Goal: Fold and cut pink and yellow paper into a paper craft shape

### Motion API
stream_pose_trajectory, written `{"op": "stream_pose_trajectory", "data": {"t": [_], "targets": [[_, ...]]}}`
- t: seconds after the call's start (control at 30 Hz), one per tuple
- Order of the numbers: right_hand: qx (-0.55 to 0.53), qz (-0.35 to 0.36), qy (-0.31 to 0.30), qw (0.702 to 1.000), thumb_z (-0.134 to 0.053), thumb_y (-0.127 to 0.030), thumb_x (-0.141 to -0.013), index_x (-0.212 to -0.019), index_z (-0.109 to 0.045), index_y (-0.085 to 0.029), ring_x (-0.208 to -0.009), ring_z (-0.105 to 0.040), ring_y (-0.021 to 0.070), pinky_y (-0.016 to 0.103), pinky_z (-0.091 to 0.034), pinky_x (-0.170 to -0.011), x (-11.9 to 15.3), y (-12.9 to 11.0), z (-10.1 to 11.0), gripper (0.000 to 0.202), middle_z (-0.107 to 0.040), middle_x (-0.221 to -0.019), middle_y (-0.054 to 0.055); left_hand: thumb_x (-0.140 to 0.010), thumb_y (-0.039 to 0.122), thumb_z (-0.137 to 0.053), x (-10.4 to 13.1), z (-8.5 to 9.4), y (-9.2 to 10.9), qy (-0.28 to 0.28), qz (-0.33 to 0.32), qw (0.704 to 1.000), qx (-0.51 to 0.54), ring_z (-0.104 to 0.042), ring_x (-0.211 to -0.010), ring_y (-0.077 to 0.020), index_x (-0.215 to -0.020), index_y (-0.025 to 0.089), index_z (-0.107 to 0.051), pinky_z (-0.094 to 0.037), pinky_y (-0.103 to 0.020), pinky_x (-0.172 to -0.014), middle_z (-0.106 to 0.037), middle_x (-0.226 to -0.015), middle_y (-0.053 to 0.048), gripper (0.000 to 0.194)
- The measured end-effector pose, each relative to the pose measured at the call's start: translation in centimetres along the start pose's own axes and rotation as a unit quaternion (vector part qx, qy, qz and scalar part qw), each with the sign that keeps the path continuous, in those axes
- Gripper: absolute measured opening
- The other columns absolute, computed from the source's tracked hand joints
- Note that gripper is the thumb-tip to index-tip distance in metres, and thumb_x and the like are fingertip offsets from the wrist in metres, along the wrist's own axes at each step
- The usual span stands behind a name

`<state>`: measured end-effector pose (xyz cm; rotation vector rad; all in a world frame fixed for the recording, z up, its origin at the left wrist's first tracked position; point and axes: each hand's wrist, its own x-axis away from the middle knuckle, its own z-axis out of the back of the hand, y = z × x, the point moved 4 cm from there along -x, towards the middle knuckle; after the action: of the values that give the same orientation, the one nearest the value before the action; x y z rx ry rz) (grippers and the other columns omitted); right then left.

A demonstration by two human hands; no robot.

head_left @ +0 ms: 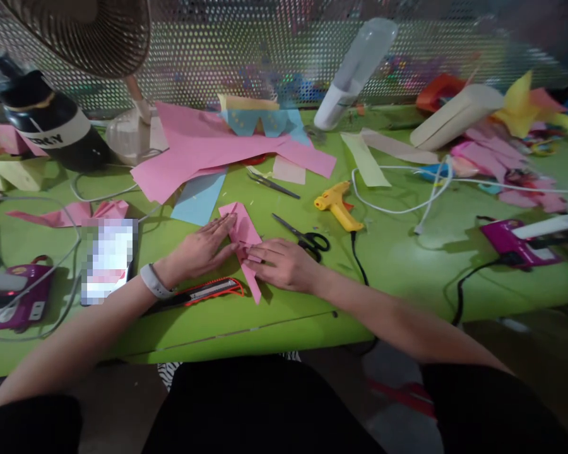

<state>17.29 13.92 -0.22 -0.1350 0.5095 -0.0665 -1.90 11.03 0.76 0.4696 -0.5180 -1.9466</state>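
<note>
A folded piece of pink paper lies on the green table under both my hands. My left hand rests on its upper left part, fingers stretched out and pressing it flat. From the right, my right hand touches the paper's middle, its fingers bent over a small folded part; their tips are partly hidden. The narrow lower tip of the paper sticks out below my hands. Black-handled scissors lie just beyond my right hand. Near my left wrist is a red and black cutter.
A yellow glue gun with a black cord lies right of the scissors. Tweezers and large pink sheets are behind. A phone lies left; a black bottle and a fan stand back left.
</note>
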Motion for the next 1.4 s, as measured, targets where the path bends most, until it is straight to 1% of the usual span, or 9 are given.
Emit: {"op": "stream_pose_trajectory", "data": {"t": [0.13, 0.23, 0.43, 0.63, 0.83, 0.97, 1.1, 1.2, 1.4], "targets": [[-0.035, -0.016, -0.012, 0.999, -0.057, -0.02, -0.093, -0.11, -0.072, -0.024, -0.104, -0.068, 0.0227, 0.044, -0.058, -0.088, 0.1, 0.3, -0.5, 0.023, -0.074, -0.114, 0.009, -0.1, 0.032, -0.034, 0.1, -0.6, -0.8, -0.015, -0.015, 0.999, -0.024, -0.032, -0.147, -0.0264, -0.148, 0.007, -0.04, -0.024, -0.046, -0.122, -0.037, -0.156, -0.02, 0.054], [-0.065, -0.03, -0.021, 0.997, -0.058, -0.021, -0.094, -0.111, -0.072, -0.026, -0.106, -0.068, 0.0233, 0.045, -0.058, -0.088, 0.2, 0.5, -0.5, 0.023, -0.073, -0.116, 0.009, -0.1, 0.035, -0.036, 0.1, -1.0, -0.8, 0.002, 0.001, 0.999, -0.04, -0.029, -0.148, -0.0278, -0.146, 0.011, -0.044, -0.015, -0.051, -0.123, -0.038, -0.155, -0.018, 0.053], [-0.131, -0.053, -0.004, 0.99, -0.063, -0.027, -0.092, -0.104, -0.074, -0.03, -0.103, -0.067, 0.0222, 0.042, -0.057, -0.086, 0.4, 0.6, -0.2, 0.017, -0.074, -0.109, 0.006, -0.101, 0.044, -0.036, 0.1, -1.5, 0.1, -0.011, 0.028, 0.995, -0.091, -0.025, -0.15, -0.0275, -0.15, 0.012, -0.037, -0.012, -0.05, -0.123, -0.032, -0.159, -0.016, 0.059], [-0.11, -0.062, -0.042, 0.991, -0.055, -0.028, -0.095, -0.105, -0.074, -0.028, -0.098, -0.066, 0.0205, 0.041, -0.056, -0.085, 0.1, 0.4, -0.3, 0.02, -0.074, -0.106, 0.005, -0.099, 0.05, -0.039, 0.0, -1.6, 0.3, -0.013, 0.044, 0.996, -0.078, -0.021, -0.151, -0.0277, -0.154, 0.015, -0.03, -0.006, -0.049, -0.123, -0.028, -0.161, -0.014, 0.066], [-0.156, -0.077, -0.005, 0.985, -0.057, -0.026, -0.095, -0.102, -0.074, -0.026, -0.094, -0.065, 0.0207, 0.04, -0.054, -0.082, -0.1, 0.1, 0.0, 0.019, -0.073, -0.102, 0.006, -0.095, 0.056, -0.044, 0.1, -2.0, 0.0, -0.033, 0.039, 0.995, -0.084, -0.02, -0.151, -0.0289, -0.156, 0.014, -0.024, -0.002, -0.049, -0.122, -0.021, -0.163, -0.016, 0.077], [-0.21, -0.188, 0.022, 0.959, -0.061, -0.032, -0.094, -0.097, -0.075, -0.025, -0.087, -0.063, 0.0185, 0.036, -0.052, -0.078, -0.4, 0.4, -0.2, 0.016, -0.071, -0.092, 0.005, -0.094, 0.055, -0.046, 0.3, -1.9, -0.1, -0.042, 0.032, 0.995, -0.083, -0.02, -0.151, -0.0295, -0.157, 0.014, -0.018, 0.0, -0.05, -0.121, -0.019, -0.163, -0.017, 0.08], [-0.24, -0.293, 0.002, 0.925, -0.066, -0.037, -0.091, -0.087, -0.073, -0.022, -0.083, -0.061, 0.0176, 0.034, -0.049, -0.076, -0.7, 0.6, -0.7, 0.017, -0.067, -0.085, 0.004, -0.093, 0.052, -0.047, 0.3, -1.8, -0.2, -0.053, 0.035, 0.994, -0.085, -0.018, -0.151, -0.0289, -0.158, 0.017, -0.013, 0.002, -0.05, -0.121, -0.017, -0.164, -0.015, 0.081], [-0.241, -0.337, -0.001, 0.91, -0.068, -0.039, -0.089, -0.08, -0.069, -0.021, -0.078, -0.06, 0.0166, 0.032, -0.047, -0.071, -1.0, 0.8, -0.9, 0.019, -0.066, -0.083, 0.003, -0.092, 0.052, -0.047, 0.2, -1.7, -0.2, -0.063, 0.039, 0.995, -0.074, -0.016, -0.152, -0.0293, -0.158, 0.017, -0.012, 0.003, -0.051, -0.121, -0.016, -0.165, -0.014, 0.083], [-0.246, -0.382, 0.012, 0.891, -0.07, -0.035, -0.087, -0.083, -0.066, -0.022, -0.067, -0.057, 0.0138, 0.03, -0.042, -0.064, -1.2, 0.9, -1.1, 0.014, -0.069, -0.082, 0.0, -0.091, 0.048, -0.046, 0.1, -0.7, 0.1, -0.104, 0.036, 0.992, -0.054, -0.014, -0.152, -0.0291, -0.158, 0.011, -0.007, 0.004, -0.052, -0.12, -0.012, -0.165, -0.017, 0.086]]}}
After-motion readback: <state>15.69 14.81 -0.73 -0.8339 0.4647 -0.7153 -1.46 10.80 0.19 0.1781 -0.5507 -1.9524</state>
